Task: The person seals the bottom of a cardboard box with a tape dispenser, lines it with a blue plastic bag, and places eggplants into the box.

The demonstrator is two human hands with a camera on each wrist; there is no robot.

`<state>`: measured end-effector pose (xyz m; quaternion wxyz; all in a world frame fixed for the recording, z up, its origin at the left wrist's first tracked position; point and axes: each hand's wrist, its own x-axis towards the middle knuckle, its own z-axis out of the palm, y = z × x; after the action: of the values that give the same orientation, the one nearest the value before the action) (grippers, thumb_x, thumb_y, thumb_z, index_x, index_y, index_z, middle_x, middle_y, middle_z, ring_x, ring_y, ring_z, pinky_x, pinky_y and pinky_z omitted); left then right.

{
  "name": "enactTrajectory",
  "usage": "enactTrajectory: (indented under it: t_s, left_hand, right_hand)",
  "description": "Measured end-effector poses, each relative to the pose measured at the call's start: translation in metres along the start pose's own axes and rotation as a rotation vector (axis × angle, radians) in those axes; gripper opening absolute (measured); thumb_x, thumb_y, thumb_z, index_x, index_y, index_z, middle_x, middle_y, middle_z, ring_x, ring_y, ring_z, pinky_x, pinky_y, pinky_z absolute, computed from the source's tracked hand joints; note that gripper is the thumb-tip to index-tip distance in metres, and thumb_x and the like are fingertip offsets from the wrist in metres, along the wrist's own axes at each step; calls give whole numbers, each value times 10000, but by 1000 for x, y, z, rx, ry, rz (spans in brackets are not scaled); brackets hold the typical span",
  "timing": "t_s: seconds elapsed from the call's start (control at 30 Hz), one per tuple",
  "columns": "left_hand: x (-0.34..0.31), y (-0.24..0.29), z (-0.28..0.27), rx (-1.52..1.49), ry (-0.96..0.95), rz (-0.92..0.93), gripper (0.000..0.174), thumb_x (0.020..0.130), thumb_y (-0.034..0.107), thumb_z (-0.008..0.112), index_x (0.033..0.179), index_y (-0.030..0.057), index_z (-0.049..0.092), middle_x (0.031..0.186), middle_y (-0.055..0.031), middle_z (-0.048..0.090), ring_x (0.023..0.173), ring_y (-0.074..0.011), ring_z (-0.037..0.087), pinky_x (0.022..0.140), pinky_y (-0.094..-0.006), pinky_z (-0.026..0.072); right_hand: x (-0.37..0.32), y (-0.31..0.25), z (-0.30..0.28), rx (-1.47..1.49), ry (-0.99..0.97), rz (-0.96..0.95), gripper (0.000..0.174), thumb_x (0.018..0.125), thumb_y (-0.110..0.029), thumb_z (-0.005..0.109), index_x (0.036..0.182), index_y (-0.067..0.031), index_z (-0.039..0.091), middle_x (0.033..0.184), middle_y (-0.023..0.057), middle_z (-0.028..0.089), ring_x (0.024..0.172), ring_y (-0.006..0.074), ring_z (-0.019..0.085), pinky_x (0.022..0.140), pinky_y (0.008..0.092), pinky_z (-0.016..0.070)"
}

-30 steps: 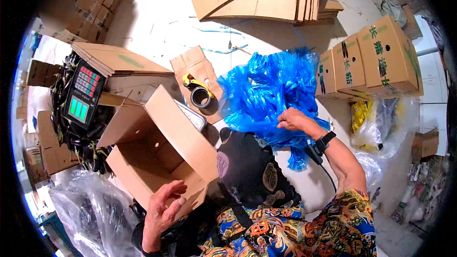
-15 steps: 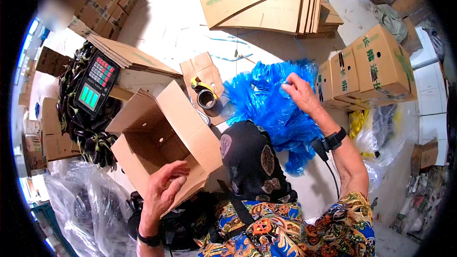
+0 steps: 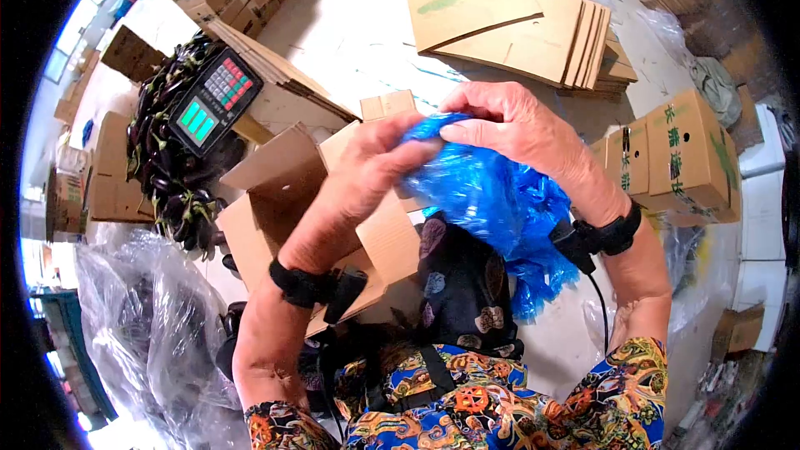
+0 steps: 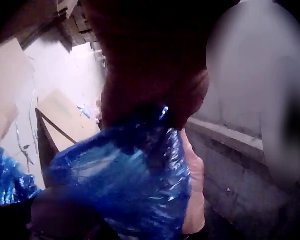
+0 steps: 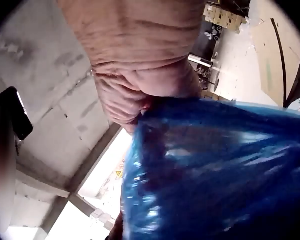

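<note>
A thin blue plastic bag (image 3: 467,192) hangs between my two hands in front of my lap, its upper edge bunched. My left hand (image 3: 371,162) pinches the left part of that edge, a little blurred. On the other side my right hand (image 3: 521,125) pinches the edge between thumb and fingers. Both wrist views show the bag (image 4: 130,180) spread below the hand as a loose, shiny sheet. More blue bags (image 3: 533,283) lie in a heap beneath and to the right. Under my left forearm stands an open cardboard box (image 3: 392,237), partly covered by the arm.
Many eggplants (image 3: 158,142) lie at the left behind a scale display (image 3: 217,100). Clear plastic sheeting (image 3: 150,317) is crumpled at lower left. Flat cardboard sheets (image 3: 508,29) lie at the back, and printed boxes (image 3: 683,158) stand at right.
My right hand has lifted a blue bag from the heap towards the middle. My left hand has moved from beside the box up and right to grip the bag. The view has shifted.
</note>
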<state>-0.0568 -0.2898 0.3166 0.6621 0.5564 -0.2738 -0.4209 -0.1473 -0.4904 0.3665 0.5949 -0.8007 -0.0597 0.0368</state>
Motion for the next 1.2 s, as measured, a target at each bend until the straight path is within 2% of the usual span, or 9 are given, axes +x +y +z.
enactTrajectory:
  t_s: [0.3,0.53,0.8,0.83,0.93,0.97,1.07,1.13,1.2]
  left_hand:
    - [-85,16,-91,241,401,88,162,971,156,563,1022,14,623,859,32,588,778,-40,515,699,-194,435]
    - [-107,-47,-135,617,663,119,141,934,104,547,966,8,645,774,32,585,749,-62,514,691,-233,443]
    - [-124,-54,-139,1150,944,-222,317,952,271,507,1102,32,652,947,-262,661,874,-361,672,760,-417,511]
    - [-125,-108,-186,1111,1005,61,284,926,249,526,1082,61,671,850,-250,657,807,-371,671,734,-444,516]
    - [-139,-85,-185,1343,959,-248,300,902,228,535,1085,30,667,851,-250,664,838,-372,674,786,-439,512]
    - [-137,-77,-183,1321,843,-426,344,879,171,545,1172,11,627,1002,-243,667,971,-348,655,882,-403,498]
    - [-134,-82,-176,1183,773,142,427,884,143,581,1294,28,557,1217,-185,616,1107,-303,600,960,-370,469]
    - [-118,-40,-129,931,568,279,537,880,158,647,1387,73,492,1336,-127,552,1200,-247,542,990,-359,456]
    - [-101,-25,-89,744,448,364,575,827,220,722,1339,47,526,1245,-170,600,1159,-290,567,1001,-364,443]
  right_hand:
    - [13,11,5,-385,-280,233,373,866,-199,630,1186,-11,666,916,67,702,860,116,608,814,289,492]
    - [11,46,13,122,-192,260,290,956,-254,600,1082,-7,686,933,-13,652,836,57,543,729,240,462]
    - [12,23,31,-8,-449,403,249,886,-261,696,914,-14,690,780,-63,593,740,39,494,707,235,427]
    - [14,29,26,-97,-512,432,253,872,-266,706,923,-19,691,783,-61,583,754,45,483,711,248,425]
    - [14,20,27,-93,-470,423,270,878,-270,688,770,-48,578,712,-74,436,688,47,384,619,253,345]
    - [16,24,25,-115,-441,408,231,893,-240,664,802,-43,584,741,-69,454,710,51,394,632,252,350]
    - [25,35,26,-167,-353,326,229,922,-258,618,935,-31,646,801,-49,541,753,54,468,695,252,416]
    - [36,24,41,-223,-385,288,278,939,-260,581,1049,-14,648,884,34,630,817,123,556,753,290,459]
    - [50,14,66,-237,-398,174,310,943,-256,570,1108,-4,644,941,84,667,869,170,596,791,311,477]
